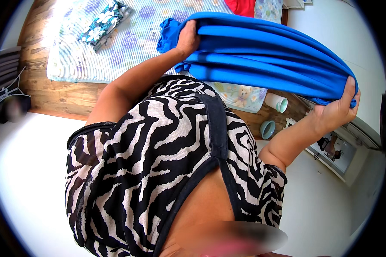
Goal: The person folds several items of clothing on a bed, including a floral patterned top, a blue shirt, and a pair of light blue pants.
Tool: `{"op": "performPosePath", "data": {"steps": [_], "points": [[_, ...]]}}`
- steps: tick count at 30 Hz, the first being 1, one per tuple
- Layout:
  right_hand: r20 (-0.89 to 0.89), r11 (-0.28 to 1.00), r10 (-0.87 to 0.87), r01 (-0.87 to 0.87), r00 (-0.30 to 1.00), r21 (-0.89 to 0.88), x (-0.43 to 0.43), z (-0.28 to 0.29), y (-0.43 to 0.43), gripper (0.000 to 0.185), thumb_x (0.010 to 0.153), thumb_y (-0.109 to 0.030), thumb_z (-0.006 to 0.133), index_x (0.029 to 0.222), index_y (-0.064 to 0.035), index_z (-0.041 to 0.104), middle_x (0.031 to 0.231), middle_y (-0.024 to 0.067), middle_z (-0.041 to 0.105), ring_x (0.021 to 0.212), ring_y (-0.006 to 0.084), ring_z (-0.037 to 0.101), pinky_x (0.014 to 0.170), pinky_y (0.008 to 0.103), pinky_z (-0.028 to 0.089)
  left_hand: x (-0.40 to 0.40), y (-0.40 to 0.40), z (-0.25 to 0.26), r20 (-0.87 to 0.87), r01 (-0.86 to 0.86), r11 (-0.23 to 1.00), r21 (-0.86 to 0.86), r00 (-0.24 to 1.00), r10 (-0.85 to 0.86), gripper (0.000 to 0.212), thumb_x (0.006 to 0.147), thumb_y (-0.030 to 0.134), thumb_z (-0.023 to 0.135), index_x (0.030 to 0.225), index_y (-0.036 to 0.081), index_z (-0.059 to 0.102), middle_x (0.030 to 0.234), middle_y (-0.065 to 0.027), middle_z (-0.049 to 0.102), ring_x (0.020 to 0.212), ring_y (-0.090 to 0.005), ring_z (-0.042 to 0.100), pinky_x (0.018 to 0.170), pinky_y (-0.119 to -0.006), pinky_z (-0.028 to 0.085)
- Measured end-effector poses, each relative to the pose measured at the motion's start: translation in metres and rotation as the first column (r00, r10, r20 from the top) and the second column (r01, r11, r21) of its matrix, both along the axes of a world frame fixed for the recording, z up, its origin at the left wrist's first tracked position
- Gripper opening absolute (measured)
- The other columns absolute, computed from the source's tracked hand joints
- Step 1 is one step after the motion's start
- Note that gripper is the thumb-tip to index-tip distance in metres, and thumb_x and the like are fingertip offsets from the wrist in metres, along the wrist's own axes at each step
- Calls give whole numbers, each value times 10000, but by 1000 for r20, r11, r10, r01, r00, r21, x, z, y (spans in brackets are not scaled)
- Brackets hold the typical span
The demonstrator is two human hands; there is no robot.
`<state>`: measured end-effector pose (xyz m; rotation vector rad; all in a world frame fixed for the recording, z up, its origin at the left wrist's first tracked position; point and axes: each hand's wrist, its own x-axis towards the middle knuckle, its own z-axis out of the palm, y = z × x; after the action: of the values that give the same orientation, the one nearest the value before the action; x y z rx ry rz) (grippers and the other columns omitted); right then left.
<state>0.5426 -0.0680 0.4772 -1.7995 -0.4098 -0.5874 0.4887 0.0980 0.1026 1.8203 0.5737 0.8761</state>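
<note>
A bright blue cloth is stretched in long folds between my two hands, raised over a patterned bed mat. My left hand grips its bunched left end, and a gathered part hangs out past the fingers. At the far right my right hand holds the other end between thumb and fingers. Whether the cloth is a garment cannot be made out. To the left of my left hand lies a folded teal and white floral cloth on the mat.
The mat with flower and bear prints spreads over a wooden floor. A red cloth lies at its far edge. A white bin and a pale green basin stand at right. White hangers are at far left, a mirror at right.
</note>
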Motion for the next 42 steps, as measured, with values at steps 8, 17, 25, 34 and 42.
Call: {"op": "performPosePath", "data": {"steps": [8, 17, 25, 34, 42], "points": [[37, 1000, 17, -18, 999, 11, -31, -2, 3, 326, 767, -300, 715, 957, -38, 674, 911, 156, 671, 804, 288, 646, 735, 430, 554, 11, 42, 22, -73, -93, 996, 6, 993, 93, 723, 830, 25, 637, 1431, 75, 239, 1452, -204, 292, 1302, -413, 364, 1089, -436, 343], [100, 997, -75, 76, 992, -12, -50, 2, 4, 317, 757, -328, 703, 947, -75, 675, 906, 139, 676, 800, 265, 654, 724, 396, 560, 16, 45, 30, 20, -254, 962, 98, 967, 253, 762, 781, 17, 664, 1421, 103, 259, 1465, -183, 289, 1306, -406, 362, 1092, -412, 335], [164, 998, -58, 63, 985, -23, -56, 1, -3, 336, 768, -318, 699, 977, -58, 658, 945, 147, 661, 826, 266, 637, 761, 402, 536, 19, 64, 38, 132, -115, 986, 118, 986, 99, 566, 786, 35, 665, 1304, 172, 483, 1363, -133, 455, 1219, -377, 467, 1039, -407, 402], [153, 1000, 31, -30, 988, -7, -48, 8, -20, 263, 803, -283, 663, 941, -59, 656, 902, 137, 666, 808, 256, 651, 733, 387, 563, 10, 39, 12, 26, 44, 988, 148, 998, -49, 396, 746, 46, 690, 1106, 60, 526, 1062, -119, 529, 1022, -297, 558, 882, -356, 499], [129, 999, 42, -39, 991, -31, -46, 4, -22, 289, 798, -321, 665, 937, -67, 662, 901, 133, 667, 801, 255, 653, 729, 393, 563, -4, 27, -5, -62, 222, 973, -56, 972, -225, 311, 768, 80, 680, 1068, 75, 598, 1085, -121, 589, 992, -318, 585, 864, -366, 481]]}}
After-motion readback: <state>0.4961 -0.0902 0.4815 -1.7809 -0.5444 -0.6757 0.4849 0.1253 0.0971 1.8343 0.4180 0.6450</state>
